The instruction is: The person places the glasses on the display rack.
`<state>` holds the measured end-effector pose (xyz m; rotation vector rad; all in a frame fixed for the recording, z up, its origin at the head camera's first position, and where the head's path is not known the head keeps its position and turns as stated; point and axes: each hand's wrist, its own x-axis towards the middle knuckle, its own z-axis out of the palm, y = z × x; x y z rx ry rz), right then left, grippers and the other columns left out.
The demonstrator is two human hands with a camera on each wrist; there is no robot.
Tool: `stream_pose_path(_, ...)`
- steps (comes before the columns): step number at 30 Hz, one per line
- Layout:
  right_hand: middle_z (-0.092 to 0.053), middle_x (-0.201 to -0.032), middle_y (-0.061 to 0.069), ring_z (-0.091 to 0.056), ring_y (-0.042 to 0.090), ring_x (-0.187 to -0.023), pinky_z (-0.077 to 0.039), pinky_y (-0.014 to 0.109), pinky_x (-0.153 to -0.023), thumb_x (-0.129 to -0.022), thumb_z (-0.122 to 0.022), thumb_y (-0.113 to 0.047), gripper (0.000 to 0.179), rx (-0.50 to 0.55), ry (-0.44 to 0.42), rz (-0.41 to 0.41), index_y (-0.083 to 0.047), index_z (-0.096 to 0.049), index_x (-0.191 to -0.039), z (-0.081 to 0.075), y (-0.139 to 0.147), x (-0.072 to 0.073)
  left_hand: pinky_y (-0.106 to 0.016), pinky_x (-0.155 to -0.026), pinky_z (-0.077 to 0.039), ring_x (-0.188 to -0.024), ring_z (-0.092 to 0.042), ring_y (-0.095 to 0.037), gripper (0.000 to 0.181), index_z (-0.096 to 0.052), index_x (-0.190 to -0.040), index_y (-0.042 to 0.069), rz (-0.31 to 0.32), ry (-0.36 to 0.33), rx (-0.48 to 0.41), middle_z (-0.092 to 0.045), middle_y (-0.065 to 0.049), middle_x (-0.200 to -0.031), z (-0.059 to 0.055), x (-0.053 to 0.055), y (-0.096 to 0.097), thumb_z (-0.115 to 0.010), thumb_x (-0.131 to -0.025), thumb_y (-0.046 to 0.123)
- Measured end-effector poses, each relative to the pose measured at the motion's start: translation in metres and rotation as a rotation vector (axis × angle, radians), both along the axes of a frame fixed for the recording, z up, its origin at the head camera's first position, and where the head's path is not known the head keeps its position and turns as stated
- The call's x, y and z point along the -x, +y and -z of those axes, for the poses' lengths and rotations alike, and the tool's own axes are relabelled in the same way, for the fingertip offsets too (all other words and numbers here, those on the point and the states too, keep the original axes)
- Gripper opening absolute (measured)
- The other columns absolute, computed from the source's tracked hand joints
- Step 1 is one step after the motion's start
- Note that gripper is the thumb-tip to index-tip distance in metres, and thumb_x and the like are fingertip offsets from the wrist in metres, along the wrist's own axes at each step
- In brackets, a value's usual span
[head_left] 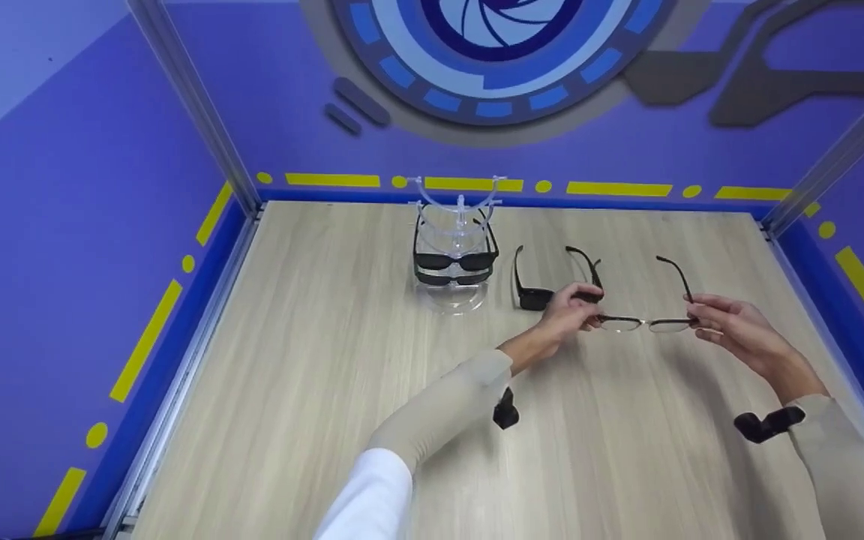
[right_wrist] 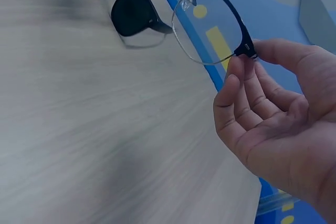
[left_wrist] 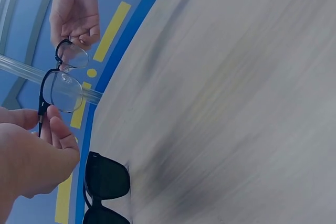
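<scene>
A pair of clear-lens eyeglasses (head_left: pixel 670 325) with a black browline top and thin metal lower rims is held up between both hands. My left hand (head_left: pixel 563 319) pinches its left hinge corner. At the opposite corner my right hand (head_left: pixel 739 330) pinches the frame between thumb and fingers, as the right wrist view shows closely. One temple of the eyeglasses points away toward the back wall. Just behind my left hand, black sunglasses (head_left: pixel 535 299) lie on the table with temples spread toward the back; the hand partly covers them in the head view.
Left of the hands stands a clear plastic eyewear stand (head_left: pixel 456 304). Two dark sunglasses (head_left: pixel 456 262) hang on its lower tiers, and its upper arms are bare. The wood-grain table (head_left: pixel 312 360) is bordered by blue panels (head_left: pixel 102 247) with metal posts at the back corners.
</scene>
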<state>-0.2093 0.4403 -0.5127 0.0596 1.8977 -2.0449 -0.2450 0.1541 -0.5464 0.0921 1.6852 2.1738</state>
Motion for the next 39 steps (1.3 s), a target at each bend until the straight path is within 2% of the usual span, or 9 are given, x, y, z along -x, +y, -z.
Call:
stream_pose_path(3,-0.071,-0.105,-0.009,-0.067,0.005,-0.094,-0.058,0.021,-0.081,-0.105,-0.055,-0.007,0.02,-0.014,-0.008,-0.004,-0.019,-0.07,-0.111,-0.002,-0.006,0.0,-0.016,-0.052,-0.051,-0.054,-0.061,-0.008,0.033,-0.062,-0.127,-0.001,-0.036,-0.016,-0.027,-0.068,-0.012,-0.079,0.0,0.0,-0.005,-0.06,-0.094,-0.008)
stream_pose_path(6,-0.07,-0.105,-0.01,-0.066,0.004,-0.094,-0.058,0.02,-0.081,-0.104,-0.056,-0.007,0.02,-0.037,-0.015,-0.018,-0.02,-0.069,-0.112,-0.003,-0.012,-0.001,-0.016,-0.05,-0.051,-0.052,-0.062,-0.009,0.043,-0.057,-0.136,0.002,-0.061,-0.029,-0.033,-0.07,-0.032,-0.098,-0.002,-0.001,-0.011,-0.06,-0.094,-0.008)
stream_pose_path(8,-0.071,-0.103,-0.008,-0.067,0.005,-0.092,-0.058,0.02,-0.08,-0.104,-0.057,-0.007,0.022,-0.047,-0.024,-0.029,-0.022,-0.069,-0.113,-0.003,-0.015,-0.002,-0.016,-0.05,-0.051,-0.053,-0.062,-0.008,0.048,-0.054,-0.141,0.004,-0.063,-0.037,-0.015,-0.068,-0.038,-0.111,-0.003,-0.002,-0.016,-0.061,-0.094,-0.008)
stream_pose_path(11,-0.071,-0.1,-0.006,-0.067,0.006,-0.088,-0.058,0.021,-0.078,-0.103,-0.058,-0.006,0.026,-0.06,-0.03,-0.046,-0.025,-0.069,-0.116,-0.005,-0.02,-0.002,-0.015,-0.053,-0.052,-0.056,-0.063,-0.007,0.05,-0.052,-0.144,0.002,-0.035,-0.044,0.025,-0.067,-0.036,-0.116,-0.005,-0.002,-0.025,-0.062,-0.095,-0.005)
stream_pose_path(16,-0.073,-0.099,-0.003,-0.069,0.007,-0.088,-0.058,0.021,-0.078,-0.103,-0.059,-0.007,0.03,-0.08,-0.022,-0.094,-0.025,-0.065,-0.125,-0.006,-0.034,0.002,-0.014,-0.057,-0.05,-0.059,-0.061,-0.005,0.045,-0.056,-0.138,-0.002,-0.04,-0.015,0.076,-0.071,-0.031,-0.108,-0.005,-0.001,-0.043,-0.063,-0.094,-0.004)
stream_pose_path(23,-0.075,-0.108,-0.005,-0.068,0.007,-0.089,-0.058,0.022,-0.078,-0.104,-0.057,-0.008,0.041,-0.078,-0.015,-0.116,-0.021,-0.055,-0.143,-0.006,-0.043,-0.003,-0.017,-0.062,-0.052,-0.062,-0.063,-0.005,0.046,-0.061,-0.135,0.004,-0.027,0.011,0.092,-0.074,-0.009,-0.085,0.002,-0.005,-0.058,-0.067,-0.09,-0.004)
stream_pose_path(28,-0.072,-0.104,-0.003,-0.069,0.007,-0.087,-0.059,0.022,-0.078,-0.102,-0.059,-0.004,0.041,-0.054,-0.024,-0.105,-0.027,-0.06,-0.135,0.0,-0.049,-0.007,-0.017,-0.062,-0.054,-0.062,-0.065,-0.006,0.048,-0.061,-0.136,0.003,-0.015,0.016,0.063,-0.074,-0.03,-0.1,0.008,-0.008,-0.067,-0.067,-0.089,-0.006)
stream_pose_path(31,-0.071,-0.102,0.0,-0.07,0.009,-0.086,-0.06,0.024,-0.08,-0.1,-0.061,-0.002,0.041,-0.033,-0.025,-0.103,-0.025,-0.06,-0.134,0.002,-0.055,-0.006,-0.016,-0.061,-0.054,-0.062,-0.066,-0.005,0.049,-0.06,-0.137,0.001,-0.023,0.027,0.074,-0.072,-0.033,-0.107,0.01,-0.009,-0.075,-0.066,-0.09,-0.007)
stream_pose_path(39,-0.069,-0.099,0.0,-0.072,0.011,-0.085,-0.061,0.025,-0.082,-0.1,-0.061,-0.001,0.044,-0.011,-0.004,-0.116,-0.015,-0.056,-0.141,0.006,-0.066,-0.004,-0.017,-0.06,-0.051,-0.063,-0.068,-0.005,0.052,-0.057,-0.14,0.001,-0.003,0.01,0.053,-0.074,-0.001,-0.083,0.011,-0.013,-0.092,-0.069,-0.089,-0.006)
